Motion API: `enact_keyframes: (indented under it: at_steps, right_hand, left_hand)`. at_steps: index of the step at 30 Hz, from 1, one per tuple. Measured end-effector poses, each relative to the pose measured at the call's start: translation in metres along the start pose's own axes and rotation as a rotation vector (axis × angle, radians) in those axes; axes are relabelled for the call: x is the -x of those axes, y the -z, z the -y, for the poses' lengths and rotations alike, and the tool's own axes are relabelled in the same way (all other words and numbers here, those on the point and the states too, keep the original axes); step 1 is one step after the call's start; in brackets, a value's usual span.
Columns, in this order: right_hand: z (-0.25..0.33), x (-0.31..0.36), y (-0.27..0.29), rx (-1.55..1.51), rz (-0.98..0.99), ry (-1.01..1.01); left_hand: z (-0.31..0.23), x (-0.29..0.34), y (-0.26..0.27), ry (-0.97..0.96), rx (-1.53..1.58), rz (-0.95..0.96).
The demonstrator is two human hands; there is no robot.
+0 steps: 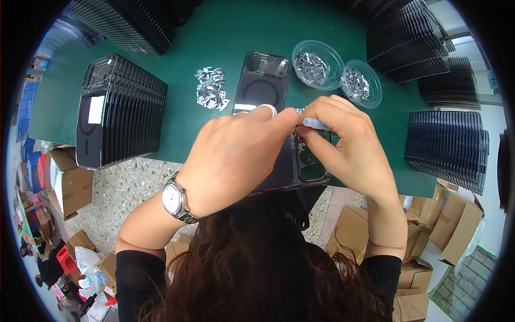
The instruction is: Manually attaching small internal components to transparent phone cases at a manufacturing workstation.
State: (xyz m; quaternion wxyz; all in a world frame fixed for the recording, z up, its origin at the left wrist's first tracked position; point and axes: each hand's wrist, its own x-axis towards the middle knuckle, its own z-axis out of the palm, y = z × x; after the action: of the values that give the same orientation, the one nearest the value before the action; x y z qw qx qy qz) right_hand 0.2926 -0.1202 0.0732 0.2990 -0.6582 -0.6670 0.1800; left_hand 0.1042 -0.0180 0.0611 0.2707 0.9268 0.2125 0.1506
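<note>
Left hand [230, 155]: fingers curled; whether anything is gripped cannot be told, the fingertips being partly hidden. Right hand [351, 145]: a pale stick [315, 124] is held by bent fingers. Dark phone case [284, 170]: partly covered, laid beneath both hands, camera end under the right. Second phone case [261, 88]: placed just beyond the left hand. Metal pieces [212, 88]: heaped beyond the left hand. Two clear bowls [333, 57]: set beyond the right.
</note>
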Motion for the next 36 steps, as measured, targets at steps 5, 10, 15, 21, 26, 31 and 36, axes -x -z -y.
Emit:
enact_keyframes:
  at_steps: [5, 10, 15, 21, 26, 31, 36]
  right_hand:
    - [0.001, 0.001, 0.000, 0.052, -0.040, 0.070]
    - [0.016, 0.003, -0.002, 0.144, -0.074, 0.095]
    - [0.012, 0.004, 0.000, 0.183, -0.021, 0.145]
    - [0.023, 0.007, -0.001, 0.387, 0.079, 0.141]
    - [0.023, 0.005, 0.001, 0.420, 0.138, 0.120]
    - [0.012, -0.007, -0.011, 0.353, -0.004, 0.134]
    - [0.013, -0.011, -0.015, 0.280, -0.140, 0.149]
  left_hand:
    - [0.002, -0.001, 0.002, 0.009, 0.086, 0.018]
    - [0.004, 0.001, 0.011, -0.010, 0.114, 0.056]
    - [0.001, 0.005, 0.008, -0.062, -0.116, 0.062]
    - [0.002, 0.006, 0.005, -0.145, -0.160, 0.008]
    - [0.000, 0.006, 0.008, -0.136, -0.198, 0.030]
    - [-0.003, -0.003, 0.010, -0.082, -0.299, -0.043]
    - [-0.007, -0.004, 0.023, -0.084, -0.319, -0.095]
